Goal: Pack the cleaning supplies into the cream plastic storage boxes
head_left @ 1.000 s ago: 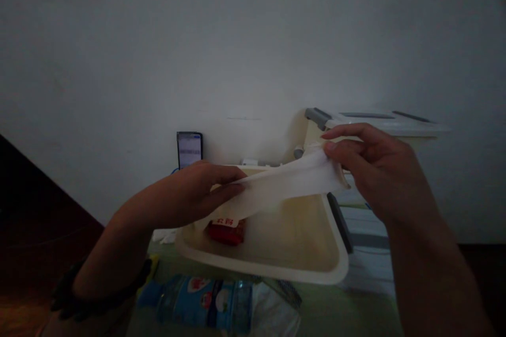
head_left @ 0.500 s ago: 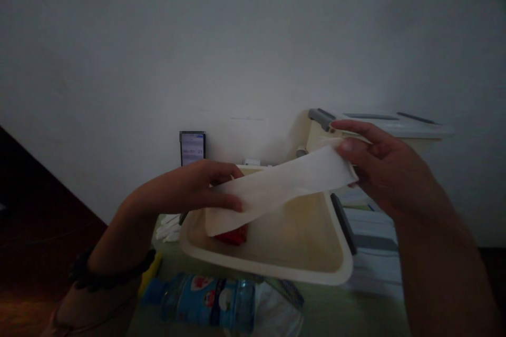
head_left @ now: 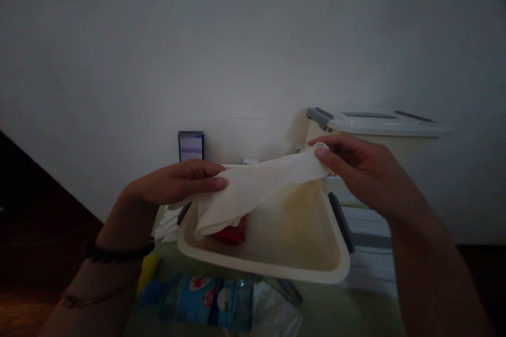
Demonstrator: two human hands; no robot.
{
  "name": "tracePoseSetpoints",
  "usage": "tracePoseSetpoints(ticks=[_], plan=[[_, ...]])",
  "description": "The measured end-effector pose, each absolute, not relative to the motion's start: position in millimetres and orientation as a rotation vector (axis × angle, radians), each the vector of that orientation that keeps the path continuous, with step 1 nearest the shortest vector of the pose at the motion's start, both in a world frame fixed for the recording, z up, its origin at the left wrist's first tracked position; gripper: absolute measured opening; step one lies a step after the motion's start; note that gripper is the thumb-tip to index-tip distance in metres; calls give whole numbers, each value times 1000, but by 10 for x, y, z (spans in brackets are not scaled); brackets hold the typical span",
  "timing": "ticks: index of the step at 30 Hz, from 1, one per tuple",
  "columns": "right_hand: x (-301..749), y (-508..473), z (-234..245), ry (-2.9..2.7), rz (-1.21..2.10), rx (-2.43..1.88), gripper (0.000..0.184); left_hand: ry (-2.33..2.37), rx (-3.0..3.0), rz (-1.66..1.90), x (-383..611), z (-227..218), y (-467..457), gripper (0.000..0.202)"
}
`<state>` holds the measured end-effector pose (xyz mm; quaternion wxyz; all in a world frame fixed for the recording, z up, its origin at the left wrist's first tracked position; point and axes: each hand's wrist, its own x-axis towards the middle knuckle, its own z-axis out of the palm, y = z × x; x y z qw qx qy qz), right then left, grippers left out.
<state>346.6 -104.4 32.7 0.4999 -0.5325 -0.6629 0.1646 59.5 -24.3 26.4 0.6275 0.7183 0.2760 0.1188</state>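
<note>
A soft white strip that looks like cloth (head_left: 256,181) is stretched between my two hands above a cream plastic bin (head_left: 272,269). My left hand (head_left: 193,181) pinches its left part between thumb and fingers. At the upper right end, my right hand (head_left: 348,160) grips a bunched edge. The strip's lower left end droops into the bin, close to a red packet (head_left: 231,233) inside, partly covering it.
A blue-labelled bottle (head_left: 205,300) lies in front of the bin, beside a whitish bag (head_left: 276,310). Something yellow (head_left: 148,274) is at left. A phone (head_left: 191,146) stands against the wall. Behind my right hand is a lidded box (head_left: 379,124).
My right hand has moved left and a little down, bringing the two hands closer. The white cloth now hangs slacker, and its right end is bunched in the fingers.
</note>
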Motion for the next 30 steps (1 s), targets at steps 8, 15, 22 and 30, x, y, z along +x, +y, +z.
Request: tracePoseSetpoints(ticks=[8, 15, 22, 30], plan=[[3616, -1092, 325, -1613, 705, -1226, 22, 674, 1701, 321, 543, 286, -208, 17], [3563, -1097, 345, -1639, 844, -1258, 30, 814, 1877, 331, 468, 330, -192, 13], [3545, -1104, 366, -1908, 571, -1507, 30, 867, 2050, 349, 442, 349, -185, 24], [3517, -1091, 340, -1989, 380, -1428, 27, 864, 1915, 395, 421, 334, -190, 17]])
